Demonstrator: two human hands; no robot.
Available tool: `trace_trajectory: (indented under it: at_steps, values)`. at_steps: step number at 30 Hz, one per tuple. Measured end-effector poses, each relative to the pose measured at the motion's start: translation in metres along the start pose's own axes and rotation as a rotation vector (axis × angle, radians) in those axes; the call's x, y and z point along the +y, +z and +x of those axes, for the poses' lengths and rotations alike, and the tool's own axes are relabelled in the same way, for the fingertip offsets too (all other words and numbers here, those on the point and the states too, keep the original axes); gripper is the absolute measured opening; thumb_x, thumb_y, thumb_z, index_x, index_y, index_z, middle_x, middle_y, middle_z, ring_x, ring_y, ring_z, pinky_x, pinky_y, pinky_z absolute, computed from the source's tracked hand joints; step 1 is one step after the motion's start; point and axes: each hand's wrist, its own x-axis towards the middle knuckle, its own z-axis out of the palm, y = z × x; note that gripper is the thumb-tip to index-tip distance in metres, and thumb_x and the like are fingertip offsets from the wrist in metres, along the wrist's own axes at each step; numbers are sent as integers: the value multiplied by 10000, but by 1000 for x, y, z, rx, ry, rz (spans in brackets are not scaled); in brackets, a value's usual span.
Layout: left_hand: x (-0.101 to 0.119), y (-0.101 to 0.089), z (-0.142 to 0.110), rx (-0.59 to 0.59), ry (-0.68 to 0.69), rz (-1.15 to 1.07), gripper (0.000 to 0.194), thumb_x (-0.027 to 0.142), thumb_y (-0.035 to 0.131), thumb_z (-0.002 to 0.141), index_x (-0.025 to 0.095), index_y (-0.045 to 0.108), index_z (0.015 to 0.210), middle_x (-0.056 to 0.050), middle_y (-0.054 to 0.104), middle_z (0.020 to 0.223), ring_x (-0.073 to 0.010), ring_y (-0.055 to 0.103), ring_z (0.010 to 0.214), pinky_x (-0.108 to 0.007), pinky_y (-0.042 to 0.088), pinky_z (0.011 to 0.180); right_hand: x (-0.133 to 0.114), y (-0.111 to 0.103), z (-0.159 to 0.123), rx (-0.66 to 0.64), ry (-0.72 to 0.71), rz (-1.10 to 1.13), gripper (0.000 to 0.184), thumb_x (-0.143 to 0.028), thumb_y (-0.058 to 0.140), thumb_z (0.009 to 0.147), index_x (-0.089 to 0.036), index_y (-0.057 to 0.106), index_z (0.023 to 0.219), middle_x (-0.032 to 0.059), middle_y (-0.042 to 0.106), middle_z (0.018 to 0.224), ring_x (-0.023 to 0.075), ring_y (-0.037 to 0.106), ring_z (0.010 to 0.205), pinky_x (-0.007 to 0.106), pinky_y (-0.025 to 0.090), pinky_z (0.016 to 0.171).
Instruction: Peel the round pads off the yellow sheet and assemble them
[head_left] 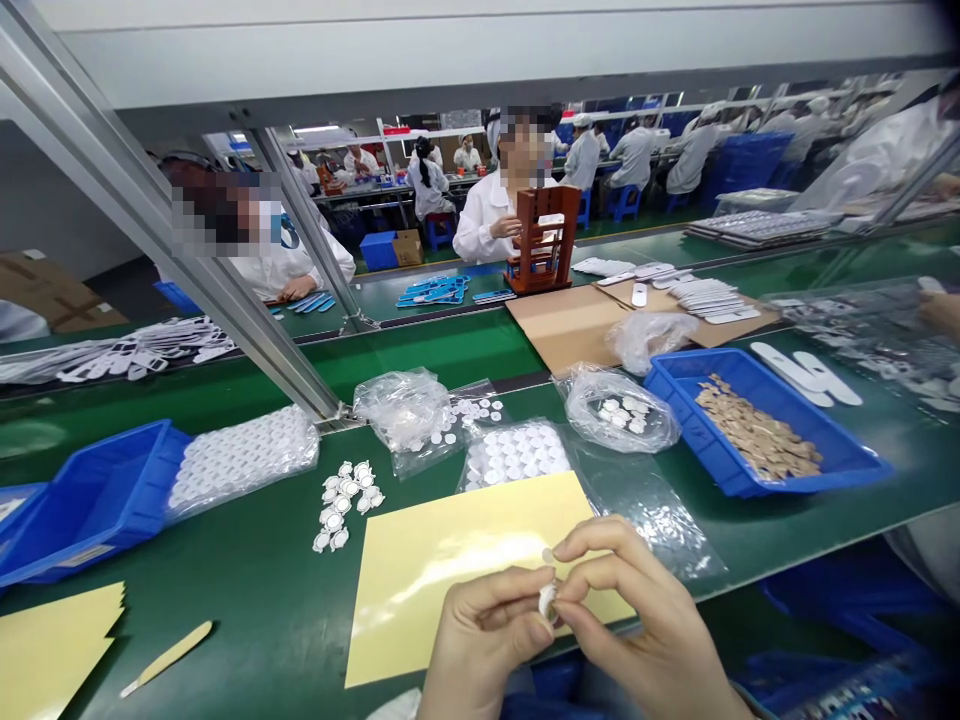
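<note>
Head view, lower centre of the frame: left hand (487,630) and right hand (637,620) tight together, both grips clenched on a small white disc (548,601), pinched delicately at the fingertips, right over a yellow sheet (450,580) on the green counter (262,610). Nice controlled hold, no crushing!

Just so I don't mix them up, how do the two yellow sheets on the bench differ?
The middle yellow sheet lies under the left hand and right hand, which pinch a white piece; the corner yellow sheet lies at the bottom left, away from them. The middle yellow sheet has straight edges, while the corner yellow sheet has a ragged edge. The corner yellow sheet runs out of view; the middle yellow sheet doesn't. Both are pale yellow and lie flat on the green bench.
</note>
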Motion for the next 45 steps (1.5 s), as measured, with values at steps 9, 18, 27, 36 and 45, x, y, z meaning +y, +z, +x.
trace_trajectory:
  at_steps: [9, 18, 27, 36, 45]
  values:
    - [4, -5, 13, 161, -112, -55, 324, 315, 829, 565, 187, 757, 854, -113, 777, 880, -247, 705, 907, -352, 526, 886, 35, -34, -5, 218, 110, -170, 77, -166, 544, 843, -223, 551, 792, 28, 645, 760, 165, 632, 736, 288, 520, 662]
    - [-22, -18, 30, 192, -134, -88, 374, 324, 831, 562, 149, 746, 881, -139, 771, 896, -275, 681, 979, -434, 393, 1044, 152, -133, -5, 456, 486, -722, 284, -425, 500, 798, -170, 609, 737, 175, 617, 963, 357, 528, 1012, 570, 343, 895]
    - [-57, -29, 50, 261, -7, 4, 458, 413, 850, 477, 141, 757, 834, -164, 768, 796, -313, 687, 919, -473, 373, 1018, 102, 36, 45, -271, 214, -392, 93, -229, 564, 843, -229, 655, 863, -2, 675, 882, 146, 644, 820, 239, 490, 738]
    - [-65, -36, 54, 239, 49, 50, 474, 448, 842, 472, 131, 761, 816, -182, 766, 794, -311, 698, 829, -426, 480, 859, 94, 97, 70, -481, 205, -492, 211, -333, 568, 892, -135, 621, 840, 26, 649, 889, 158, 614, 860, 381, 477, 833]
    - [-28, -34, 46, 277, -101, -448, 147, 208, 713, 732, 157, 732, 868, -115, 770, 906, -216, 690, 959, -312, 503, 913, 73, 48, 71, -348, 229, -229, 248, -219, 391, 967, -163, 603, 850, 19, 657, 796, 127, 616, 729, 237, 491, 662]
